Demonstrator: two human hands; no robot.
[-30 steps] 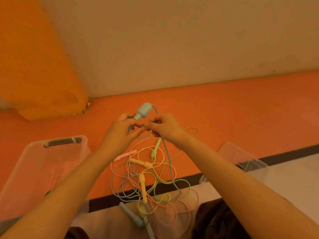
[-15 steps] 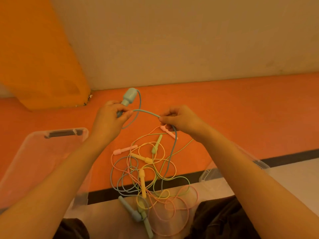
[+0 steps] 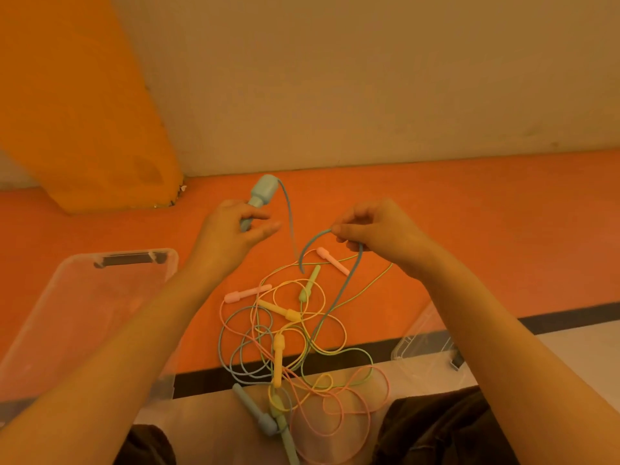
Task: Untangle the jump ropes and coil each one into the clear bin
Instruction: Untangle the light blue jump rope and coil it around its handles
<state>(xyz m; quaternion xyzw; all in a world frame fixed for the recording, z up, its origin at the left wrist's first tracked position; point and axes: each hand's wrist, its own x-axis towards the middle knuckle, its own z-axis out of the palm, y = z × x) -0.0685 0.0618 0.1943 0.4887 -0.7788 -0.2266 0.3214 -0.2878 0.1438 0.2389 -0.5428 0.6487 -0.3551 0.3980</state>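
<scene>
A tangle of thin jump ropes (image 3: 295, 344) in blue, pink, yellow and green lies on the orange floor between my arms. My left hand (image 3: 231, 236) grips a blue handle (image 3: 260, 196) raised above the heap. Its blue cord (image 3: 339, 297) loops down and across to my right hand (image 3: 372, 233), which pinches it, and then drops into the tangle. Pink handles (image 3: 246, 293), yellow handles (image 3: 279, 359), a green handle (image 3: 310, 283) and the second blue handle (image 3: 253, 411) lie in the heap. A clear bin (image 3: 84, 317) stands at my left.
A second clear plastic container (image 3: 426, 340) lies at the right, partly behind my right forearm. A beige wall runs along the back, with an orange panel (image 3: 84, 105) leaning at the left. My dark-trousered knees (image 3: 436, 431) sit at the bottom edge.
My hands have drawn apart: the left took the blue handle up and left, the right slid along the blue cord to the right, lifting a length out of the heap.
</scene>
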